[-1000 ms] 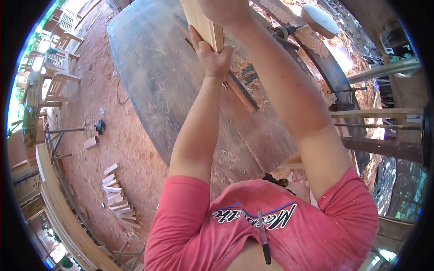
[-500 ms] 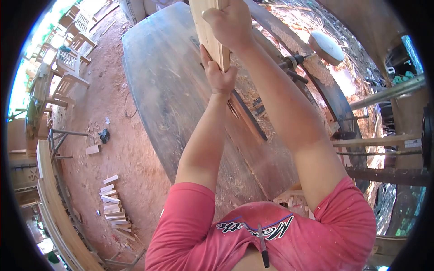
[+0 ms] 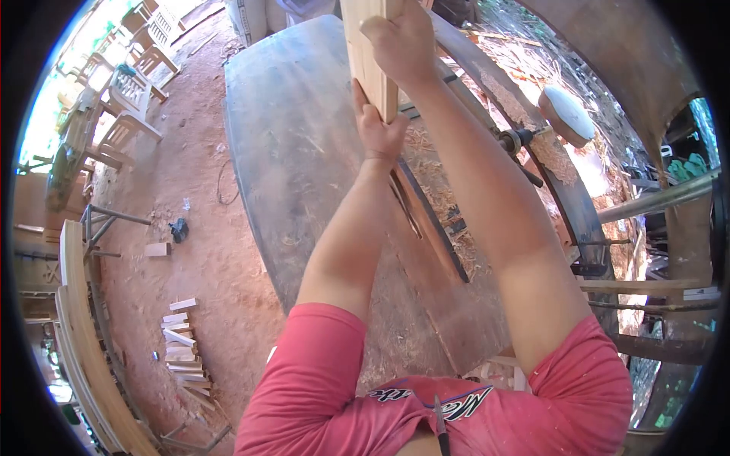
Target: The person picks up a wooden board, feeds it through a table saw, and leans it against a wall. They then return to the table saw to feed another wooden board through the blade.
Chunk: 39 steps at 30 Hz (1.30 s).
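Observation:
A pale wooden board lies lengthwise at the top of the view, its far end cut off by the frame edge. Around its near end my left hand is closed, index finger stretched along the left side. Farther up, my right hand grips the board's right side, its thumb over the top. Beneath both is a broad, worn work table. A dark strip beside a narrow slot runs along the tabletop just nearer than my left hand.
Wood shavings litter the table right of the strip. A shaft with a pulley sits at the right, near a pale rounded block. Small wood offcuts lie on the dirt floor. Wooden chairs stand at far left, long planks nearer.
The whole view has shifted, so the table and floor appear farther right. Both hands keep their hold on the board, with little visible change in their grip.

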### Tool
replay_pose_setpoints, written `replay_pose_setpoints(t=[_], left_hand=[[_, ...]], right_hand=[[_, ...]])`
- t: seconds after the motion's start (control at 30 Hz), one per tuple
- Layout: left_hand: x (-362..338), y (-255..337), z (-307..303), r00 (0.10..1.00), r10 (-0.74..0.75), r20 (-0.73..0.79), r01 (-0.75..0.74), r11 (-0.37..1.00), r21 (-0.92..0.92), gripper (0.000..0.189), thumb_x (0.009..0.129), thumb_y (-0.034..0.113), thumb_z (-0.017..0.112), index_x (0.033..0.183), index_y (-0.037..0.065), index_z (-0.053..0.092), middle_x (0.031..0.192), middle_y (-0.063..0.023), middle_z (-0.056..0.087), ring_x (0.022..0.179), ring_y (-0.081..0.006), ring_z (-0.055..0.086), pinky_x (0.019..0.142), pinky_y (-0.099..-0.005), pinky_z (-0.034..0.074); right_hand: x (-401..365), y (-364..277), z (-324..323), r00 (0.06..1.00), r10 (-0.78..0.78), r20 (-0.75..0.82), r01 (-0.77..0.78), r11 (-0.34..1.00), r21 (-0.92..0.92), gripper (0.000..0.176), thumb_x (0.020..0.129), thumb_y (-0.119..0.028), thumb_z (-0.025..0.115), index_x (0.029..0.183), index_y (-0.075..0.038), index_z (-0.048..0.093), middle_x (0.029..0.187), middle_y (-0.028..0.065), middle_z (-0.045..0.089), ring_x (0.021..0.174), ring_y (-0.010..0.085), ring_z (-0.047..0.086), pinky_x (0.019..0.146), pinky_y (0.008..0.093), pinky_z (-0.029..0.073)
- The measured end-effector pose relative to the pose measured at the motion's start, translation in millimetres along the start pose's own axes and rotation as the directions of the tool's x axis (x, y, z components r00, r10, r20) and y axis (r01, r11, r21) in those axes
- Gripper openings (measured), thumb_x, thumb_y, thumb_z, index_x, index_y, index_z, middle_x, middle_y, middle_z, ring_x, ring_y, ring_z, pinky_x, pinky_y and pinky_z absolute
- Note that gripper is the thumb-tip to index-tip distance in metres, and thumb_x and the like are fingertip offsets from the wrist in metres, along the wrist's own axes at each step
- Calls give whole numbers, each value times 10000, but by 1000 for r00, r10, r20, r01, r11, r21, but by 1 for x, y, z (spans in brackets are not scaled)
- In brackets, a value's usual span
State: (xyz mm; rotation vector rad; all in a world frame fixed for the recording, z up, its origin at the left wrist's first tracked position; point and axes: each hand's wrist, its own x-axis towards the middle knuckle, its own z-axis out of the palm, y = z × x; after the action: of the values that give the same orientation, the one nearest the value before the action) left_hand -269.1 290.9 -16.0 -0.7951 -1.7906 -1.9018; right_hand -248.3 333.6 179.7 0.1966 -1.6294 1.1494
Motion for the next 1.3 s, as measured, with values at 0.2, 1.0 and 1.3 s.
replay_pose_setpoints(t=[0.2, 1.0, 1.3], left_hand=[[36, -47, 5, 1000, 15, 6, -16, 996, 86, 558, 676, 128, 670, 1105, -200, 529, 1560, -349, 271, 1399, -495, 358, 1118, -431, 369], [-87, 116, -231, 905, -421, 51, 400, 888, 228, 806, 802, -19, 514, 1524, -135, 174, 1413, -386, 446, 1349, -400, 472, 1105, -372, 379], [-219, 217, -362, 955, -275, 109, 234, 927, 294, 751, 823, -20, 575, 1499, -129, 265, 1452, -355, 414, 1396, -444, 387, 1164, -423, 318]], right_hand=[[24, 47, 24, 998, -19, 59, 15, 998, 66, 580, 752, 35, 489, 1329, 21, 550, 1152, 214, 672, 1117, 303, 650, 965, 369, 489], [-120, -141, 99, 939, 195, 284, -209, 978, 17, 660, 736, -23, 539, 1385, 3, 424, 1180, 249, 592, 1106, 411, 598, 979, 418, 470], [-206, -321, 72, 822, 405, 400, -496, 855, 154, 387, 727, -38, 819, 1057, 27, 628, 1010, 75, 663, 901, 187, 660, 773, 356, 560]])
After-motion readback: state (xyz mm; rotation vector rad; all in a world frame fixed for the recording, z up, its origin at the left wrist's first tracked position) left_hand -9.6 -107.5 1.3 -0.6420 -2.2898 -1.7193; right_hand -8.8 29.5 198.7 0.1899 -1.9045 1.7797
